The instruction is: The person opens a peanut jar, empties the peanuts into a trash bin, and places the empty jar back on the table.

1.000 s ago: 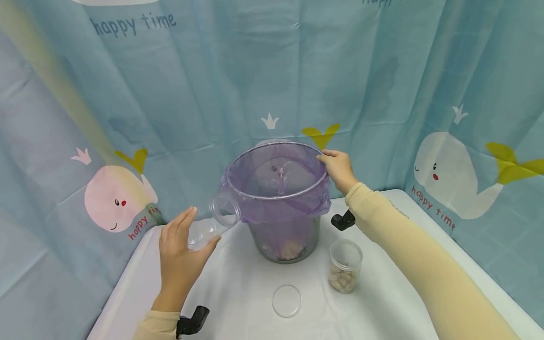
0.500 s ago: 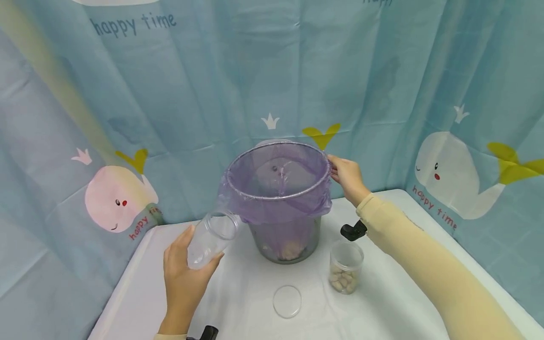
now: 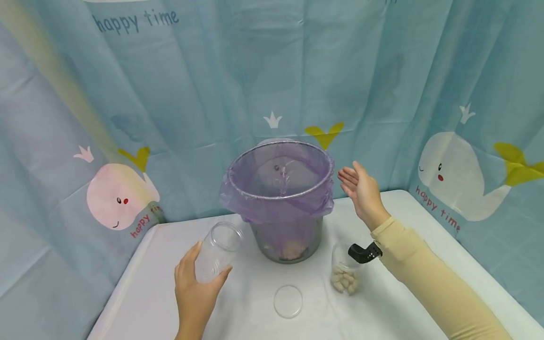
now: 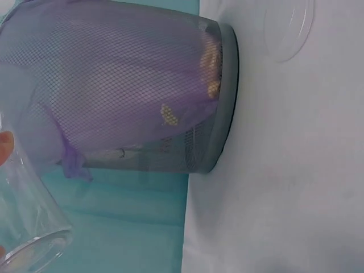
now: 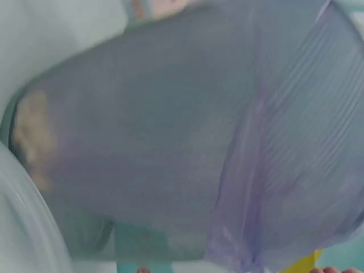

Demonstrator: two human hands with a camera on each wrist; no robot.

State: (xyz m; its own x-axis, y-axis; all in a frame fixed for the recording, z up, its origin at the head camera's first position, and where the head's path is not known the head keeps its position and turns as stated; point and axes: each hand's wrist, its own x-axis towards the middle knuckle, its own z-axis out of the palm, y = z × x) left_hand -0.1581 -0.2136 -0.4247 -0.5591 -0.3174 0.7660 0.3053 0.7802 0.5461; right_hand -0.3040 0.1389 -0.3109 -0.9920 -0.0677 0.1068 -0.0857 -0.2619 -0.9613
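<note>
Behind right wrist (image 3: 376,236): half-hidden jar (image 3: 343,278)

Clear jar (image 4: 25,216) beside purple-lined mesh bin (image 4: 142,91).

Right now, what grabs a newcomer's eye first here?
The mesh bin with its purple liner, standing mid-table against the whale curtain. The left hand grips an empty clear jar beside it; the right hand hovers open, apart from the rim.
</note>
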